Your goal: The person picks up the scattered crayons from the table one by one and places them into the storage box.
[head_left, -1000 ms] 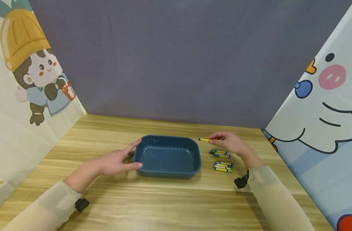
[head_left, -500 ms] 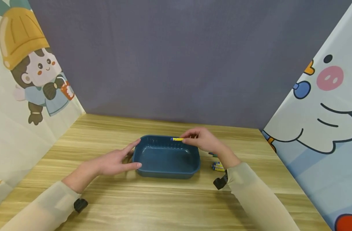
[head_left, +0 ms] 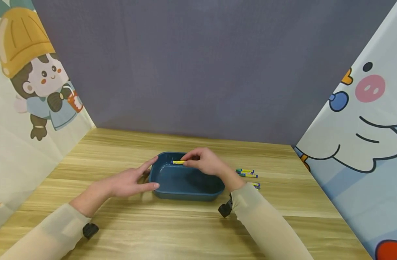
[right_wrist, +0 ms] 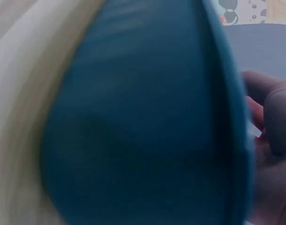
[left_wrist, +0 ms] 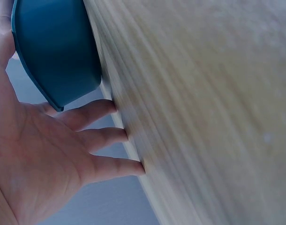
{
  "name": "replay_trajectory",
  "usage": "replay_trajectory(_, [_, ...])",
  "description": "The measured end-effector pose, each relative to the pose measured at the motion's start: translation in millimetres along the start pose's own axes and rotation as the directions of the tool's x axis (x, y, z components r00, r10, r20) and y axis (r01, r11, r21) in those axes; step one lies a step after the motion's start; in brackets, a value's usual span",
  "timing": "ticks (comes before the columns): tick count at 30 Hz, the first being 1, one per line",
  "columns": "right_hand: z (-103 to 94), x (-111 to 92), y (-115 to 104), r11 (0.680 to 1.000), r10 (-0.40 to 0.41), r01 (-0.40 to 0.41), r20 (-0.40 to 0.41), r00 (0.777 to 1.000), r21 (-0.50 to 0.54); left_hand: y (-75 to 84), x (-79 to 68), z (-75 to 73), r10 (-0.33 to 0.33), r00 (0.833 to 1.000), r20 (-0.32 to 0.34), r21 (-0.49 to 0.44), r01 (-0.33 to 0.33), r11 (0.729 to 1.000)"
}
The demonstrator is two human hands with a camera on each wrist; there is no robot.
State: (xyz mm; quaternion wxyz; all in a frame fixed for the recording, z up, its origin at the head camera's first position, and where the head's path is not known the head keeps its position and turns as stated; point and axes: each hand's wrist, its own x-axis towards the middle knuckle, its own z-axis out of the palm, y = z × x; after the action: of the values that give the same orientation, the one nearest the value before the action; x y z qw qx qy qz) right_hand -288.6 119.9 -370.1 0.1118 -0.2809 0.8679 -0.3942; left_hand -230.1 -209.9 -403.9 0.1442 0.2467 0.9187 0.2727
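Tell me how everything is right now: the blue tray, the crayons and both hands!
Left hand: spread, at the tray's rim
Right hand: pinching a crayon
Held crayon: roughly level; touching the tray, can't tell
Blue tray: upright, open-topped
Farther crayons: lying close together
Nearer crayons: lying, partly hidden by the right sleeve

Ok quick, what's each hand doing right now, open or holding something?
Left hand: open, fingers spread, at the left end of the blue tray.
Right hand: closed, pinching a yellow crayon.
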Motion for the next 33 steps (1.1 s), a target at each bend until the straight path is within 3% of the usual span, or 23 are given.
replay_trajectory(19, [43.6, 24.3, 7.7, 0.998, 0.052, -0.052, 0.001, 0.999, -0.044, 2.2, -1.6, -1.8, -0.004, 1.0, 0.007, -0.001, 0.004, 1.0])
replay_trajectory(27, [55.7, 30.4, 7.3, 0.979, 0.093, -0.093, -0.005, 0.996, -0.18, 1.0, -0.5, -2.2, 0.003, 1.0, 0.005, 0.001, -0.003, 1.0])
replay_trajectory(33, [62.3, 29.4, 8.1, 0.937, 0.097, -0.094, -0.009, 0.995, -0.338, 1.6, -0.5, -2.0, 0.001, 1.0, 0.013, -0.013, -0.001, 1.0])
